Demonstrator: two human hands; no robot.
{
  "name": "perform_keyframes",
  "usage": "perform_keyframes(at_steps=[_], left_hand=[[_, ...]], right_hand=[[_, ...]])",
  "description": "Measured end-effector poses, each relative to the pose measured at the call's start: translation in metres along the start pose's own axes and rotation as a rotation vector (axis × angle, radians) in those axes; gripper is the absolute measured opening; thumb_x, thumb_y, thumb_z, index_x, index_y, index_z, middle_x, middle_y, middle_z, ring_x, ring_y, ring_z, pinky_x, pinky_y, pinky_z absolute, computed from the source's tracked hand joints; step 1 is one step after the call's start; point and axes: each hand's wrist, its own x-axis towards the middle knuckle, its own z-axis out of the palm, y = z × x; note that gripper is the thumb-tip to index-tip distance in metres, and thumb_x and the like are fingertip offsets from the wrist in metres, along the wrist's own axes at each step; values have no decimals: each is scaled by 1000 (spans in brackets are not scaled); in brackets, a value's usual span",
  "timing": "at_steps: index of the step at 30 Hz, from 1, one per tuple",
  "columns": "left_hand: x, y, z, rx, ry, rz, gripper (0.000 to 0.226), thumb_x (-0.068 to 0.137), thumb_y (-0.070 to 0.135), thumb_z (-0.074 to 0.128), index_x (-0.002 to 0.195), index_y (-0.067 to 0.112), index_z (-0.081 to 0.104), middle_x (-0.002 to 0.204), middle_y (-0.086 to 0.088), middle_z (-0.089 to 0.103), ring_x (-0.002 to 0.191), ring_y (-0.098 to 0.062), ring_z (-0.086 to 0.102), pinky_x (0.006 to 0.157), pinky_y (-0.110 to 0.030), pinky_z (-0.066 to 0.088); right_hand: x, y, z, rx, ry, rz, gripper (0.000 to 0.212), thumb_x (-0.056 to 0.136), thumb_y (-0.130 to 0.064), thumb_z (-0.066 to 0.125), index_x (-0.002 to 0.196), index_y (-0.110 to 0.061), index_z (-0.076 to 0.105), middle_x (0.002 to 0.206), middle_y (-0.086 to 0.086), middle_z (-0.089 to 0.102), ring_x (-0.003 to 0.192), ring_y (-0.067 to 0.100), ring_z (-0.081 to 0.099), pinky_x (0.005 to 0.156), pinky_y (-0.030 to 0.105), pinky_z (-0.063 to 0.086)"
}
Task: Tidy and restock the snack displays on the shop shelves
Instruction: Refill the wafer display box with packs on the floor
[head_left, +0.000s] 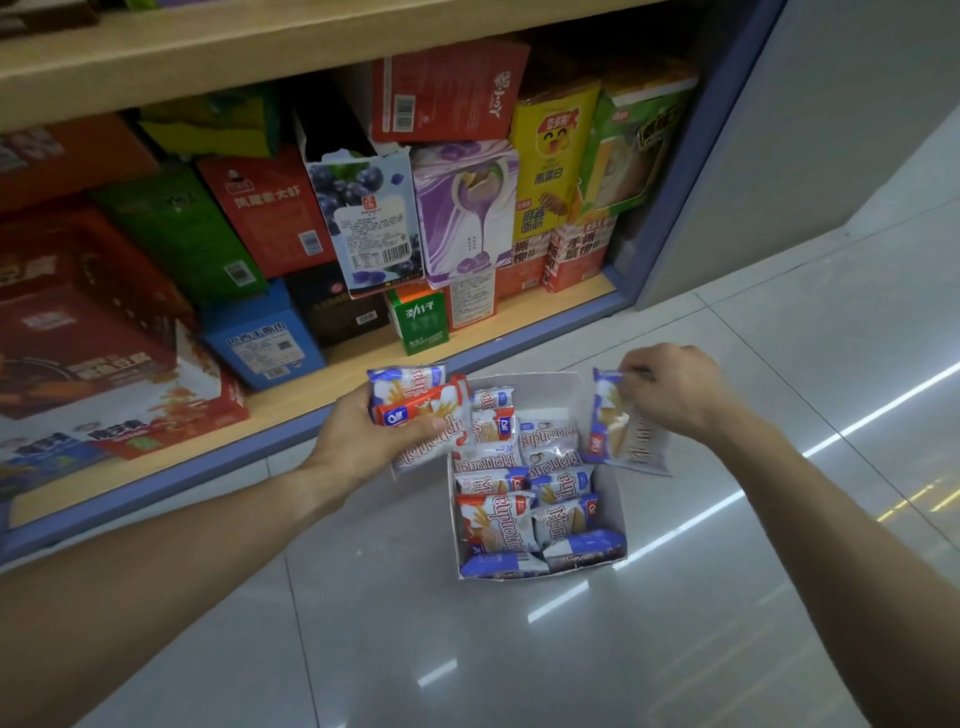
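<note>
White card forms the open display box (540, 478) set on the grey floor tiles (519, 649), just in front of the bottom shelf (467, 332). The box is seen to be largely filled with wafer packets (498, 519), lying mixed, red and blue together, with a bare patch at its 12 o'clock end. A small stack of packets (415, 410) is gripped in the left hand (363, 441), at 10 o'clock from the box. A single blue packet (618, 431) is pinched by its top edge in the right hand (670, 395), at 2 o'clock. Sorting is judged part done; the held packets remain to be placed and the box returned to the shelf, where cartons (363, 218) stand crowded and tilted.
</note>
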Motion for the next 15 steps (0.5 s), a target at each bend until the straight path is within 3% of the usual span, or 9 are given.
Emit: perform_keyframes(at_steps=[4, 7, 9, 12, 15], left_hand=[[-2, -24, -26, 45, 14, -139, 53, 70, 26, 92, 115, 25, 62, 99, 6, 76, 85, -10, 75, 68, -25, 57], [-4, -61, -33, 130, -69, -279, 51, 72, 25, 91, 116, 18, 65, 95, -2, 80, 80, -14, 78, 67, -30, 60], [-7, -84, -26, 183, -122, -339, 52, 72, 27, 91, 115, 13, 67, 94, -4, 80, 81, -17, 78, 76, -38, 64], [-14, -101, -9, 220, -183, -370, 47, 75, 28, 91, 112, 15, 65, 95, -2, 79, 82, -17, 78, 80, -38, 64], [-15, -105, 2, 285, -195, -353, 55, 73, 36, 92, 115, 20, 62, 101, 2, 77, 84, -14, 77, 81, -35, 63]], right_hand=[[-19, 42, 25, -152, -161, 87, 20, 93, -18, 48, 85, -21, 66, 92, 9, 72, 76, 28, 57, 62, 27, 42], [-27, 59, 59, -134, -250, 86, 27, 94, -18, 50, 108, -21, 73, 107, 8, 74, 92, 30, 64, 70, 30, 48], [-32, 61, 73, -91, -152, 64, 31, 97, -18, 53, 125, -20, 67, 119, 6, 72, 105, 29, 65, 82, 34, 53], [-34, 34, 73, 25, 154, -126, 37, 97, -24, 60, 134, -20, 60, 127, 1, 67, 119, 24, 58, 95, 38, 50], [-25, -10, 75, -87, 30, -404, 46, 97, -23, 61, 142, -19, 52, 137, 0, 60, 129, 20, 48, 105, 35, 43]])
